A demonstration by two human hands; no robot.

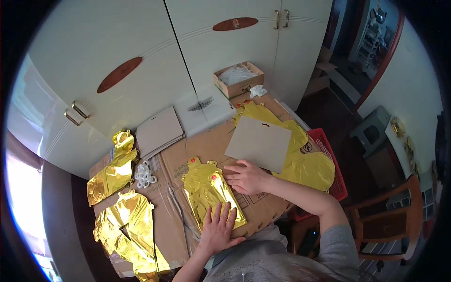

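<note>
A flat gold foil balloon [206, 187] lies on a brown cardboard sheet [202, 145] in front of me. My left hand [218, 229] presses flat on its near end, fingers spread. At the balloon's right edge, my right hand [246, 177] rests with its fingers on the foil. A grey card [258, 143] lies just beyond my right hand, on top of a pile of gold foil balloons [305, 162].
More gold foil balloons lie at the left [112, 171] and lower left [129, 230]. Small white plastic rings [144, 175] sit between them. A stack of grey cards [159, 131], an open cardboard box [238, 79], a red basket [331, 162], a wooden chair [390, 221] and white cupboard doors [141, 47] surround the work area.
</note>
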